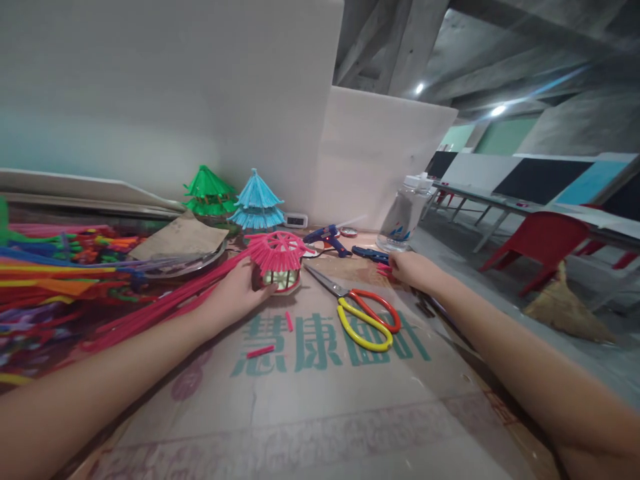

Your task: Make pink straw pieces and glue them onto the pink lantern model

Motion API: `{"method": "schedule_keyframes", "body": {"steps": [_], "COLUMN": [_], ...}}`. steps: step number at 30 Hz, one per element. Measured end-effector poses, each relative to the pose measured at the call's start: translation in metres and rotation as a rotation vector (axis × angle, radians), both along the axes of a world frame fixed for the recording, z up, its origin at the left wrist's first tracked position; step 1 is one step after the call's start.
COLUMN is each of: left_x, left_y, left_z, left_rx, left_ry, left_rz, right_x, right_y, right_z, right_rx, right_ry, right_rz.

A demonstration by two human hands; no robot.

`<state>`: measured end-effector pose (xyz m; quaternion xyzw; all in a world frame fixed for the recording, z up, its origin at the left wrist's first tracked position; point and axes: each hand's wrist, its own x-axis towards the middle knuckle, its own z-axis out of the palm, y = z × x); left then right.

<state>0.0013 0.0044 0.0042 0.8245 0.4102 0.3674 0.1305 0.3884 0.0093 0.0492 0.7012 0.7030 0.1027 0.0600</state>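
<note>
My left hand (243, 288) is wrapped round the lower left side of a small pink-roofed pavilion (277, 257), which stands upright with dark posts and a pale inside. At the right, my right hand (411, 269) has its fingers bent down at short pink pieces (384, 269) beside dark blue pliers (370, 254); whether it grips any of them is too small to tell. Between the hands lie scissors (367, 323) with one red and one yellow handle. Two short pink strips (261, 351) rest on the printed board (310, 407).
Green (209, 191) and light blue (256, 200) pavilions stand behind, near a small clock (296, 220), a blue glue gun (327, 239) and a clear bottle (404, 212). Colourful pipe cleaners (60, 273) fill the left. A red chair (537, 243) stands beyond, at the right.
</note>
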Motion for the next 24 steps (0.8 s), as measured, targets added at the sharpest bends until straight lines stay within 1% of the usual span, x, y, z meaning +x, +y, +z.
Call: {"method": "schedule_keyframes", "body": {"steps": [4, 6, 10, 14, 17, 21, 23, 24], "left_x": [-0.001, -0.001, -0.001, 0.000, 0.000, 0.001, 0.001, 0.001], "left_y": [-0.001, -0.001, 0.000, 0.002, 0.001, -0.003, -0.005, -0.007], "left_z": [0.000, 0.001, 0.001, -0.002, -0.002, 0.003, 0.006, 0.006], "left_rx": [-0.007, -0.001, -0.010, -0.030, -0.014, 0.068, 0.092, 0.094], "left_ry": [0.030, 0.034, 0.038, 0.033, 0.034, 0.028, 0.031, 0.030], "left_rz": [0.047, 0.045, -0.001, 0.009, 0.007, -0.034, -0.066, -0.064], "right_x": [0.003, 0.004, 0.007, 0.006, 0.004, -0.009, -0.025, -0.036], "right_y": [0.000, 0.000, -0.001, -0.003, -0.006, -0.012, -0.020, -0.026], "right_z": [0.001, 0.004, 0.012, 0.018, 0.024, 0.033, 0.036, 0.037], "right_rx": [-0.046, -0.052, -0.016, 0.024, 0.059, 0.108, 0.099, 0.072], "right_ry": [0.040, 0.049, 0.041, 0.058, 0.081, 0.117, 0.211, 0.341], "right_rz": [0.024, 0.034, 0.005, -0.014, -0.019, 0.013, 0.074, 0.132]}}
